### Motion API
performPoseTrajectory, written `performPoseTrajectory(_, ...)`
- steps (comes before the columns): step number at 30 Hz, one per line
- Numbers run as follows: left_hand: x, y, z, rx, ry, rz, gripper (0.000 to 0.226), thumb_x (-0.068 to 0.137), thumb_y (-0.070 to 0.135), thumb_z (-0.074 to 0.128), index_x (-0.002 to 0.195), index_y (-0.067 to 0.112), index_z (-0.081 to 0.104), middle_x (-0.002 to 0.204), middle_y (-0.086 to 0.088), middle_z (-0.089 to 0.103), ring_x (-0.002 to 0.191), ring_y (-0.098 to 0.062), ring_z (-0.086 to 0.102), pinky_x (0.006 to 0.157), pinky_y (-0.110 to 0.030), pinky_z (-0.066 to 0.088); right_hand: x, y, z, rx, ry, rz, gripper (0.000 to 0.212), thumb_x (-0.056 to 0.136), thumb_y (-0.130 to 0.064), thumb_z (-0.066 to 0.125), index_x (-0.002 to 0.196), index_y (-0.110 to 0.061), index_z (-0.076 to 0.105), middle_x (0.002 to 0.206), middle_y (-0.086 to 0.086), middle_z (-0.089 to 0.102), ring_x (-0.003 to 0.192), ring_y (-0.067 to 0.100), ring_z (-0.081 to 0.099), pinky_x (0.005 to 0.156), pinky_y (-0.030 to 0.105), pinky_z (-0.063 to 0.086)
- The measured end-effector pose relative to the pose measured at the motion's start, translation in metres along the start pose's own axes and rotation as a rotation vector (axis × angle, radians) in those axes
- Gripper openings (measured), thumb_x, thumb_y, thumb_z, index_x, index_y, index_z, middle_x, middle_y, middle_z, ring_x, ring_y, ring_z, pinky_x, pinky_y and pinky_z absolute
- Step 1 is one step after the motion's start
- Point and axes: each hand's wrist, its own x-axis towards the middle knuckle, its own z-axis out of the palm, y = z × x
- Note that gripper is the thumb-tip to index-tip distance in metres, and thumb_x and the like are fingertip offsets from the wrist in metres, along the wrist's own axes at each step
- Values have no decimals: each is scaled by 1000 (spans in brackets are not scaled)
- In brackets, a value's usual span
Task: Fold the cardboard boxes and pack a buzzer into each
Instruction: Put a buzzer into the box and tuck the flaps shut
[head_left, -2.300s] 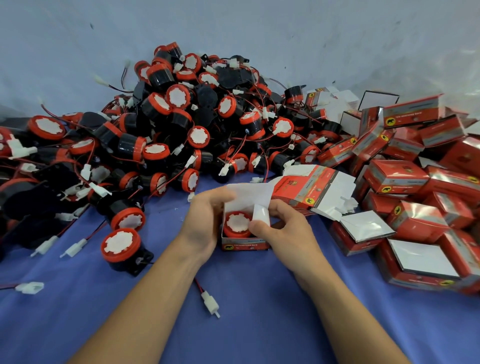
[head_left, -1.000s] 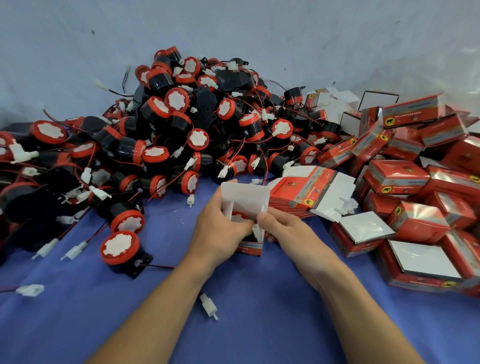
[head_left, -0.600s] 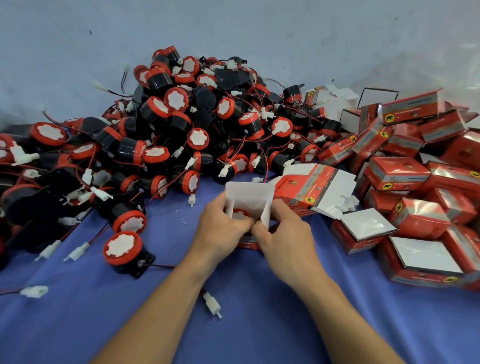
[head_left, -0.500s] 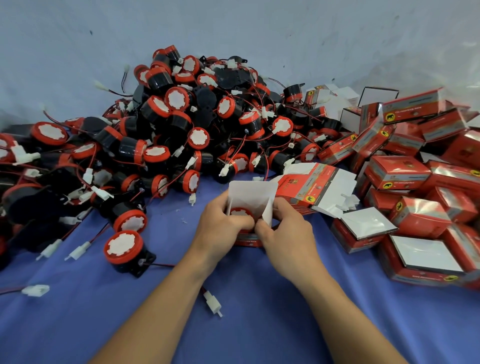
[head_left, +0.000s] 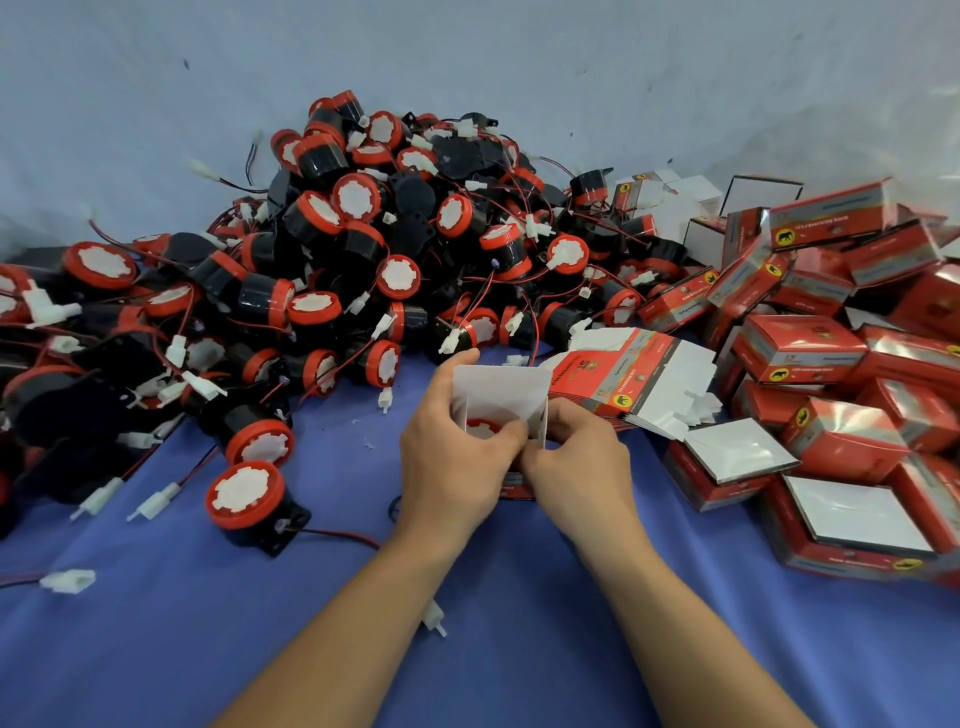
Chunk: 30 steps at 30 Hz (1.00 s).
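Observation:
A small red cardboard box (head_left: 501, 397) stands on the blue cloth in front of me, its white lid flap upright. A red and black buzzer (head_left: 482, 427) sits inside, only partly showing. My left hand (head_left: 452, 457) grips the box's left side, thumb over the opening. My right hand (head_left: 576, 462) holds the right side and pinches a side flap at the rim. The box's lower part is hidden behind both hands.
A big heap of buzzers (head_left: 363, 249) with red wires fills the back and left. One loose buzzer (head_left: 249, 499) stands at the front left. Flat box blanks (head_left: 628, 374) lie right of the hands, packed red boxes (head_left: 831, 395) beyond. A white connector (head_left: 434, 618) lies under my forearms.
The box was turned so its lid flap stands up. Both hands closed in on the opening, and my fingers moved from the front flap to the side flaps over the buzzer.

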Motion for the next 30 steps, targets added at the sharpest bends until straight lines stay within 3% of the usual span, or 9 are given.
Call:
performPoseTrajectory(4,2,1,2,79,45,-70,62,69,37,87,122,44,55,96,20,68,88,2,65,63,-13,49,1,2,-3,-45,-95,-37,24,81,-33,56,100,-42,68,84,-24,72,78,-1,64,67,37,58)
performPoseTrajectory(8,1,3,6,159,44,-75,70,71,41,87,132,37,54,107,14,66,97,-14,66,72,-32,56,1,6,-10,5,-253,-56,39,85,-22,56,115,-45,66,104,-21,74,102,3,67,92,44,56)
performPoseTrajectory(16,-5,7,6,214,39,-46,70,73,43,83,133,43,48,94,20,60,96,-14,64,72,-37,58,5,11,-47,560,-744,-91,53,98,-1,52,144,-27,57,142,4,63,135,24,56,114,43,42)
performPoseTrajectory(18,-6,7,5,218,39,-36,70,74,43,83,135,41,48,96,19,61,97,-15,64,74,-38,58,8,13,-45,651,-680,-11,41,102,-9,51,139,-19,64,138,9,66,124,29,59,113,46,44)
performPoseTrajectory(21,-6,8,5,199,35,-40,70,75,46,85,134,40,49,102,16,66,98,-15,65,76,-41,59,10,15,-37,583,-515,27,29,104,-11,53,122,-17,75,101,9,69,95,29,52,103,50,48)
performPoseTrajectory(23,-4,7,5,210,16,-62,62,78,47,84,130,38,52,106,14,68,99,-15,66,78,-43,59,8,14,-32,466,-435,-22,26,101,-10,60,114,-22,78,88,-3,72,78,11,57,77,31,54)
performPoseTrajectory(25,-3,5,5,216,3,-74,43,83,38,78,120,36,56,101,14,69,97,-16,67,78,-42,59,8,14,-29,425,-369,-63,24,96,-6,65,109,-22,78,88,-9,77,64,2,55,61,15,46)
performPoseTrajectory(28,-1,5,0,3,-53,-96,14,90,30,69,103,34,67,91,12,74,89,-11,70,74,-35,59,11,14,-26,440,-329,-58,27,92,1,68,106,-20,79,93,-4,79,58,3,53,56,15,45)
performPoseTrajectory(30,3,7,-6,-279,-207,-173,22,85,28,61,102,30,75,97,5,79,93,-17,73,76,-34,60,13,14,-25,441,-323,-25,32,89,5,69,105,-21,80,96,-3,79,59,4,55,57,19,47)
